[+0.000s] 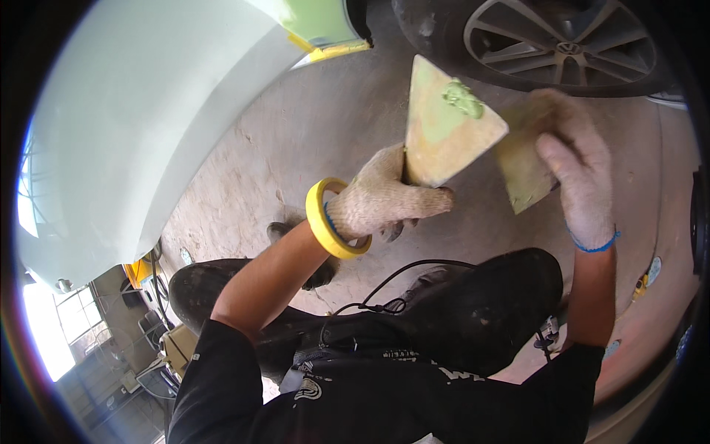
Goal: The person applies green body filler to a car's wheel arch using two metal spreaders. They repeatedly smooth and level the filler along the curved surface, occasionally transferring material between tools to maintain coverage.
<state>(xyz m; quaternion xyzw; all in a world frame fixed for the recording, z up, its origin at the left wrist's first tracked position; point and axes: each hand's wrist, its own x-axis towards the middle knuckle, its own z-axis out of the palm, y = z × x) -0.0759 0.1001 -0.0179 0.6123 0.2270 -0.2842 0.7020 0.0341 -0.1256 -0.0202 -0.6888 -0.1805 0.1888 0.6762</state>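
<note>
My left hand [381,196], in a knitted work glove, grips a pale body filler spreader [436,140] by its lower edge. A lump of light green filler [463,98] sits near its upper right edge, and a thin green smear covers part of its face. Just right of it, my gloved right hand [580,166] holds a second filler spreader [522,155], stained yellow-green and blurred along its upper part. The two spreaders are close together, their corners almost meeting. Around my left wrist hangs a roll of yellow masking tape [318,222].
A pale car body panel [170,96] curves along the left, with a green patch [314,18] and yellow tape [336,52] at its end. A car wheel [566,48] stands at upper right. A black cable [399,277] crosses near my knees. Equipment [177,348] stands lower left.
</note>
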